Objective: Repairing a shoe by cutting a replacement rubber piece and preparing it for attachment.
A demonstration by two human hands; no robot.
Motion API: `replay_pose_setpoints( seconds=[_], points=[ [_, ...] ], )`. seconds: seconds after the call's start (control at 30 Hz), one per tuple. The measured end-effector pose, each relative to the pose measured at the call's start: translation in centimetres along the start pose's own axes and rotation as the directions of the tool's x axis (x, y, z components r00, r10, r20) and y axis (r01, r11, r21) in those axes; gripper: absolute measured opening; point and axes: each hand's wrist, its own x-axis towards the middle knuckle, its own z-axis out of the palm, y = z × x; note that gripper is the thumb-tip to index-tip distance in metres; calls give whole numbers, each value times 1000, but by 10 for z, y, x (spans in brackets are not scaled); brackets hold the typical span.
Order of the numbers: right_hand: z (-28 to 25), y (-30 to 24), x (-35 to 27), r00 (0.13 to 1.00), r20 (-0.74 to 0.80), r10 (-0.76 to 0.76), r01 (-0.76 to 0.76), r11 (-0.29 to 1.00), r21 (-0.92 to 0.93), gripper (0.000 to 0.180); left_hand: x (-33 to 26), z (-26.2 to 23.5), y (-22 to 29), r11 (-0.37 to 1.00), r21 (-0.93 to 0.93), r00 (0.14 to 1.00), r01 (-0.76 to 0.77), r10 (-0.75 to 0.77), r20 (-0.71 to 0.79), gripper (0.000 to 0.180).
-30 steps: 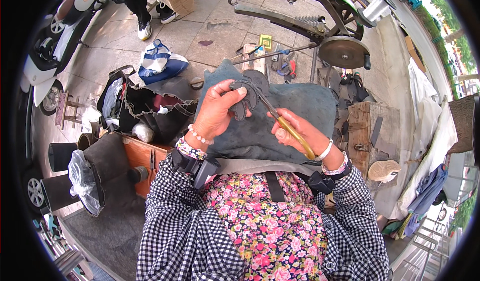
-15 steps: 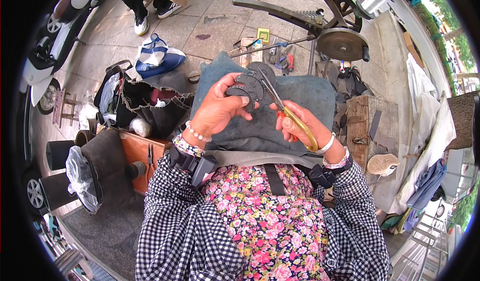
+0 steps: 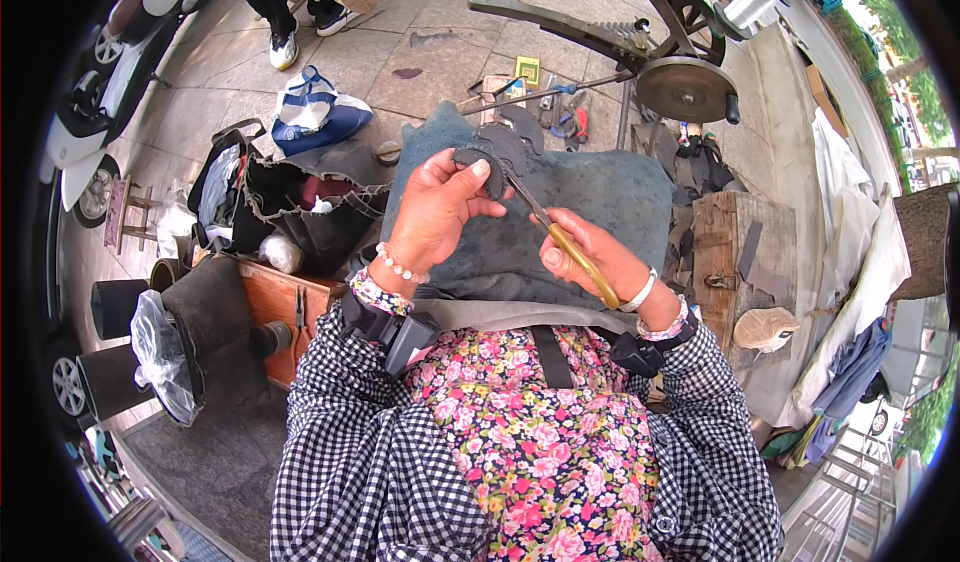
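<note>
My left hand (image 3: pixel 430 208) pinches dark grey rubber pieces (image 3: pixel 500 144) with curved outlines, above my lap. They look like heel pieces for shoes, with one part hanging out past the other. My right hand (image 3: pixel 598 264) is closed round the yellowish handles of a pair of scissors (image 3: pixel 582 260). The blades run up and left to the edge of the rubber, close to my left fingers. How far the blades are apart is hard to see. A worn blue-grey cloth (image 3: pixel 600 187) covers my lap under both hands.
Beyond the cloth stands a hand-cranked machine with a wheel (image 3: pixel 684 88). Pliers (image 3: pixel 577 128) and other tools lie on the paving. A wooden box (image 3: pixel 735 232) is at right, an open black bag (image 3: pixel 300 202) and blue-white bag (image 3: pixel 318 117) at left. A person's shoe (image 3: pixel 284 52) shows far left.
The scissors have turned, their handles now in line and blades against the rubber. The rubber pieces have tilted in my left hand, and the outer part has shifted. Both hands stay near the same place.
</note>
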Motion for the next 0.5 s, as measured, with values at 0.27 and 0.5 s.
replay_pose_setpoints(
  seconds=[0.27,0.5],
  points=[
    [0,-1,1,997,26,74,-77,987,140,68,-4,9,-7,994,54,996,94,-94,-6,10],
    [-1,-2,4,978,92,189,-200,971,129,65,-9,2,-8,992,89,996,85,-84,-8,9]
  ],
)
